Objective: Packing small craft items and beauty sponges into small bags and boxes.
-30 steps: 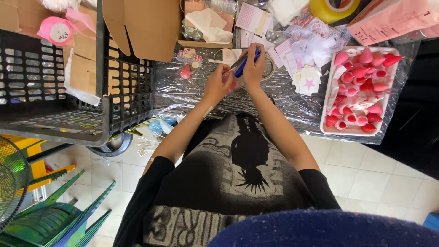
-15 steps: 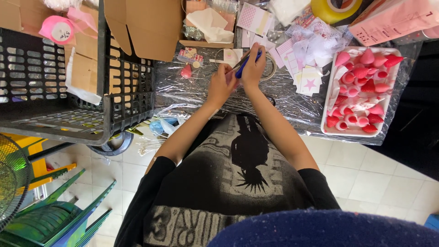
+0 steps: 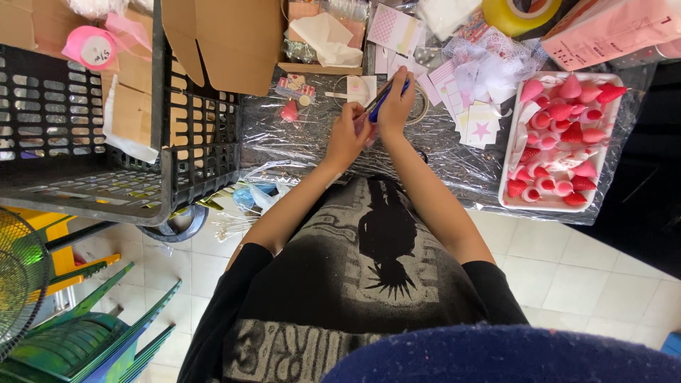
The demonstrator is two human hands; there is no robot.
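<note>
Over a table covered in clear plastic sheet (image 3: 284,142), both my hands meet. My right hand (image 3: 396,106) is closed around blue-handled scissors (image 3: 381,101), the blades pointing up and left. My left hand (image 3: 349,133) pinches a small pale piece right beside the scissors; what it is stays hidden by my fingers. A white tray (image 3: 512,142) of red and pink strawberry shapes (image 3: 560,113) lies to the right of my hands. One pink strawberry shape (image 3: 289,111) lies alone to the left.
A black plastic crate (image 3: 92,149) with cardboard stands at the left. A cardboard box (image 3: 227,42), patterned paper cards (image 3: 475,117), white netting (image 3: 489,71), a yellow tape roll (image 3: 518,14) and a pink ribbon roll (image 3: 91,48) crowd the back. Green and yellow chairs (image 3: 71,333) sit on the tiled floor.
My hands have stayed together at the same spot, with only slight shifts of the scissors and fingers. Nothing else moved.
</note>
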